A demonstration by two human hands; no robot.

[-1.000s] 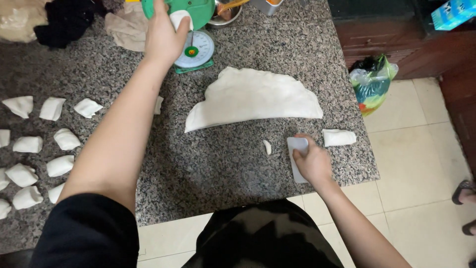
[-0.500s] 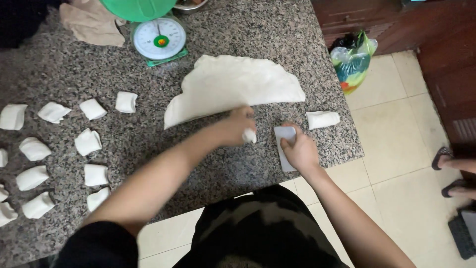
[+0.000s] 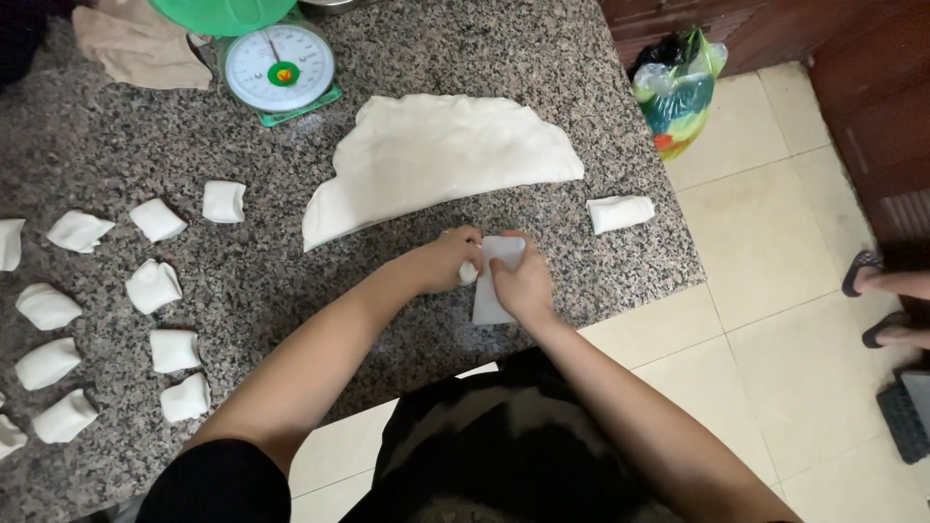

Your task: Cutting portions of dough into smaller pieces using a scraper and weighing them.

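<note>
On the speckled granite counter lies a large flattened sheet of white dough, shaped like a half circle. Just in front of it my right hand grips a white flat dough scraper, its blade down on the stone. My left hand meets it there, fingers closed on a small scrap of dough pressed against the scraper. One cut dough piece lies to the right of my hands.
Several cut dough pieces are spread over the left of the counter. A green kitchen scale with a green bowl stands at the back, a beige cloth beside it. A plastic bag and another person's sandalled feet are on the tiled floor.
My left hand came back from the scale, took the small dough scrap and brought it against the scraper. My right hand kept hold of the scraper.
</note>
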